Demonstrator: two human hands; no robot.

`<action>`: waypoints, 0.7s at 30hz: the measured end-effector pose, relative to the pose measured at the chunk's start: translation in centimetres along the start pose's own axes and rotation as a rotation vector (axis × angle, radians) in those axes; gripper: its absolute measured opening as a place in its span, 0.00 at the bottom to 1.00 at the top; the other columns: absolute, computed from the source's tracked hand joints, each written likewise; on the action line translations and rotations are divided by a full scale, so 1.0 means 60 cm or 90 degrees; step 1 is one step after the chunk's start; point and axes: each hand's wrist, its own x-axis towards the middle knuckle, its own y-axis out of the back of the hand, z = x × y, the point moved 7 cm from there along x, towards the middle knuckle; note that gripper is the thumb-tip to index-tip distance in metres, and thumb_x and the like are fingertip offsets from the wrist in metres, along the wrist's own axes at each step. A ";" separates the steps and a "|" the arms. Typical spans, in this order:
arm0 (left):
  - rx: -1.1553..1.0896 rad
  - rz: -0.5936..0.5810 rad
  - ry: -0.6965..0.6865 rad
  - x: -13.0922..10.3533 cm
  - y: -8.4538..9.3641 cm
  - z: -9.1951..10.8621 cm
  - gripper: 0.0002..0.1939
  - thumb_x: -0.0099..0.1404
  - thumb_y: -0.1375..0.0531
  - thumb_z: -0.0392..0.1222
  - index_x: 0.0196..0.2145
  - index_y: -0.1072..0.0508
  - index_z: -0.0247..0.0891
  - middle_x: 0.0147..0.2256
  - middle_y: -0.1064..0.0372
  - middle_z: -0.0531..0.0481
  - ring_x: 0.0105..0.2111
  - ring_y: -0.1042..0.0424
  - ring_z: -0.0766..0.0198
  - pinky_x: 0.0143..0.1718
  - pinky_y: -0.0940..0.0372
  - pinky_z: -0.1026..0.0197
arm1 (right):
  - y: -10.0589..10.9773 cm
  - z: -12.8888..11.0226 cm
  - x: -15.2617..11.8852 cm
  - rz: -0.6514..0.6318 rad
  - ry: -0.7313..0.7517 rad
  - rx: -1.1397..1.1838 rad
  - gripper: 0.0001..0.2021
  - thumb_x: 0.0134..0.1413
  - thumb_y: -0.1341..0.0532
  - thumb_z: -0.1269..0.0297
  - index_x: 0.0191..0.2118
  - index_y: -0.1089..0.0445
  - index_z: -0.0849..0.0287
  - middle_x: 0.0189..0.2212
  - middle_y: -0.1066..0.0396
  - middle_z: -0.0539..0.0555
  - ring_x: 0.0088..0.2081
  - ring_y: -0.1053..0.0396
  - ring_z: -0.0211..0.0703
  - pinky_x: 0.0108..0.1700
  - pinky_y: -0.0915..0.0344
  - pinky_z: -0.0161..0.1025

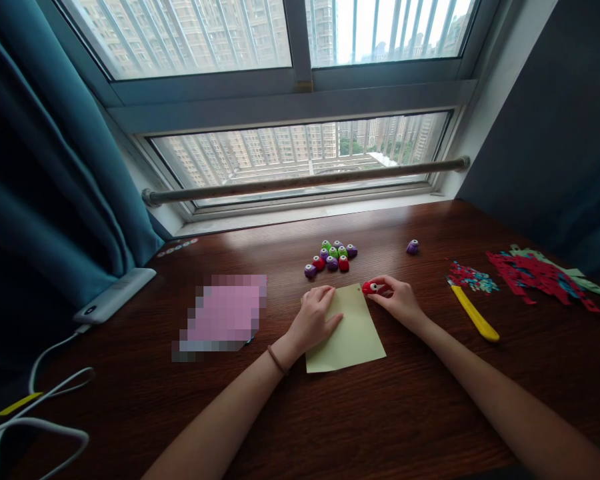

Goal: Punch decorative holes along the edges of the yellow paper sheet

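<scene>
1. No brand, label or writing could be read on anything; a pink patch [223, 312] well to the left of the left hand was blurred out.
2. Farther left, a white flat device [114, 294] lay at the bench [380, 413] edge with white cables [40, 400] trailing toward the viewer.
3. The left hand [314, 317] lay flat on the pale yellow-green paper sheet [350, 337], its fingers [325, 293] loosely together and curled a little, pressing the sheet's upper left part against the bench and gripping nothing.
4. The sheet was plain and rectangular, turned slightly askew, with its far right corner reaching the fingers of the right hand.
5. The right hand [399, 300] pinched a small red punch [369, 287] between thumb and fingertips, right at that corner of the sheet; the punch was round, with a white spot on its front.
6. Beyond both sets of fingers sat a cluster of small punches [331, 257] in green, purple and red, and a lone purple punch [413, 247] stood apart, beyond the right hand.
7. To the right of the right-hand fingers lay a yellow knife [477, 316], with red and blue paper scraps [471, 276] at its far end and larger cut paper [543, 275] farther right.
</scene>
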 end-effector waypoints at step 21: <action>-0.002 0.002 -0.004 -0.001 -0.001 -0.001 0.25 0.59 0.39 0.42 0.52 0.39 0.33 0.50 0.42 0.39 0.51 0.42 0.51 0.52 0.45 0.49 | 0.004 -0.014 -0.002 0.009 0.045 -0.031 0.11 0.43 0.34 0.63 0.36 0.28 0.58 0.26 0.29 0.50 0.23 0.33 0.37 0.29 0.34 0.35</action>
